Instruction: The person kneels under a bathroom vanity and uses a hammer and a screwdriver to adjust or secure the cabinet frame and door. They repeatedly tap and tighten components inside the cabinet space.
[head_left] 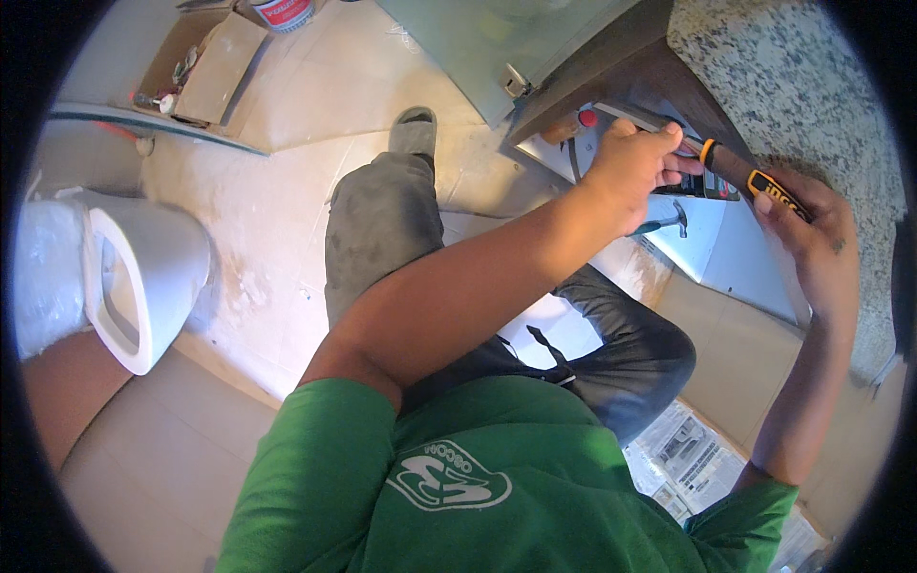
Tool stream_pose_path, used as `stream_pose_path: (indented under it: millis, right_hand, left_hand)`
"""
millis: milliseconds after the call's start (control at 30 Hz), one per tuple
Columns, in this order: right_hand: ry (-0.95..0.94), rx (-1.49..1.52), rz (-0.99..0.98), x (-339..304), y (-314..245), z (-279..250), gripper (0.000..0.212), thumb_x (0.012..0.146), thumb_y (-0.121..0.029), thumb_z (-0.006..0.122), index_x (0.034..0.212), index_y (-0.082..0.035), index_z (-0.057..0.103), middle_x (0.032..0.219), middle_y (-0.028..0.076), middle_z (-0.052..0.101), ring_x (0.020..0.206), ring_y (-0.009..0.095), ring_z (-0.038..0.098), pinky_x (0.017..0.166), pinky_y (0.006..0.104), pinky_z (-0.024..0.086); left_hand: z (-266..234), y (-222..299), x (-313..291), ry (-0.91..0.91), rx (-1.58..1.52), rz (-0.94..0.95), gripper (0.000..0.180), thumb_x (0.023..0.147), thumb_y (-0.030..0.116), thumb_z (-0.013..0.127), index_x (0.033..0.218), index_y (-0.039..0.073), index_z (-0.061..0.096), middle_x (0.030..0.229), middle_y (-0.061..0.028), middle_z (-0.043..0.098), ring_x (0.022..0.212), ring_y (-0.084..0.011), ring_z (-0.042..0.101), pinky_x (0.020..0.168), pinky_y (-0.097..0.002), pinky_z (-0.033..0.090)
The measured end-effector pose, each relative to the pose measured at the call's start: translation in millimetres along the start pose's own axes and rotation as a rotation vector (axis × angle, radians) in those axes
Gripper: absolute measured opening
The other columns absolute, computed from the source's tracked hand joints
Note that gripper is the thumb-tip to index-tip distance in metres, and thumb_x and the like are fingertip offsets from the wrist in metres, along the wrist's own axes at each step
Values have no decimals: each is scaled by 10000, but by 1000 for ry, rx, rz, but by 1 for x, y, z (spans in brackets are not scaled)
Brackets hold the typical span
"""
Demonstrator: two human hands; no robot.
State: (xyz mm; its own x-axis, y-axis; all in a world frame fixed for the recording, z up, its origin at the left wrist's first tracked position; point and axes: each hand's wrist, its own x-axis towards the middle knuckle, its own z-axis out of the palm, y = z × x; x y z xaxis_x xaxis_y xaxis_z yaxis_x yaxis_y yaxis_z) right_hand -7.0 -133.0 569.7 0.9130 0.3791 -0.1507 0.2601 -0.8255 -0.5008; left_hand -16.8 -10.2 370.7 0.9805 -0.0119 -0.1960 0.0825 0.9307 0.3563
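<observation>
Nearest to us, a green shirt point(516, 449) with a white print is filling the foreground, and trousers point(635, 349) are showing beyond it. At upper right, we are observing the tool point(732, 168), which both hands are holding aslant before an open cabinet point(659, 72). The left hand point(632, 170) is pinching its metal shaft between thumb and fingers; the right hand point(814, 234) is wrapping its fingers around the dark, orange-trimmed handle, the thumb pressing along it. Just below the left hand we are noting a hammer point(680, 220), and just beyond it, a red cap point(587, 117). A speckled counter point(764, 86) is bordering the cabinet, whose door point(549, 43) is standing open. Farther off, we are seeing a toilet point(181, 258) at left, a box point(218, 76) at upper left, and newspaper point(688, 449) lying near the right elbow.
</observation>
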Motion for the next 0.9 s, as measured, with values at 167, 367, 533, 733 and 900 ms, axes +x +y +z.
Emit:
stream_pose_path:
  millis: [167,367,533,733,900]
  right_hand:
    - [-29,-120,31,2,3,-6,305,799,-165,770,1013,38,693,819,41,643,742,112,574,672,259,451]
    - [-72,-36,-22,-19,11,-9,377,796,-124,754,1126,32,658,905,58,673,814,130,618,739,271,483]
    - [4,119,-172,-30,35,-2,421,796,-80,747,1191,16,639,990,58,681,875,129,633,803,269,502]
    - [24,255,-77,-39,38,7,381,819,-69,749,1182,4,657,1018,55,691,913,101,631,810,237,500]
    - [58,130,-134,-35,32,2,409,860,-133,744,1241,-16,647,1055,46,673,890,77,609,746,203,489]
  left_hand:
    - [-1,2,-2,-48,-19,6,209,980,219,589,1015,19,637,982,-106,707,897,-238,670,791,-347,461]
    - [-3,-3,-10,-25,9,-27,225,981,232,597,1045,16,605,1009,-126,698,930,-246,661,823,-369,457]
    - [-5,-3,-15,-12,77,-38,248,991,231,590,1081,2,557,1047,-145,681,981,-258,650,857,-378,463]
    - [-6,-5,-17,-80,78,-65,273,1011,262,554,1083,1,591,1072,-147,677,998,-262,653,872,-374,484]
    - [9,2,-21,-200,70,-61,332,1018,302,538,1138,0,606,1073,-139,678,1007,-260,655,885,-368,489]
